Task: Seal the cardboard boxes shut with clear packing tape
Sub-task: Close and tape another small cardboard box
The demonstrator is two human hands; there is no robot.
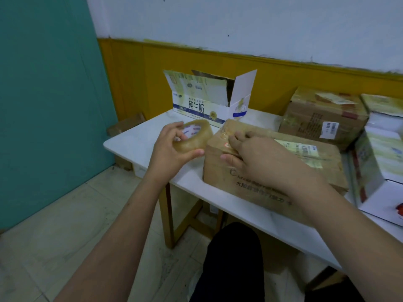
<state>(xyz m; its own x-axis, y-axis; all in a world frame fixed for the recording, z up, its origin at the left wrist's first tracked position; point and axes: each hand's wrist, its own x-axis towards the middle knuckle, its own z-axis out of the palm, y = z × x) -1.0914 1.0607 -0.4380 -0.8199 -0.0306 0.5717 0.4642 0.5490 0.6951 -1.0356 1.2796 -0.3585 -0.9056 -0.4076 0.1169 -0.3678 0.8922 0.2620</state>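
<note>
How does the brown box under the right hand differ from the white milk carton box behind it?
The brown box has its top flaps down; the milk carton box stands with flaps raised and its top open. The brown box is plain kraft with dark print, the milk carton box white and blue. The right hand presses on the brown box; nothing touches the milk carton box. Both sit on the white table.

Light in here is pretty flat and dim-ish, kind of a cool greenish cast, no hard shadows anywhere. Softest shade sits under the table (139,140) and around my knee. No real glare, just a dull sheen on the tape roll (194,136). My right hand (255,155) is a bit smeared (motion blur, I think), and the boxes at the table's right edge look mushy. Wide-angle lens bends the wall line and stretches my forearms.
</note>
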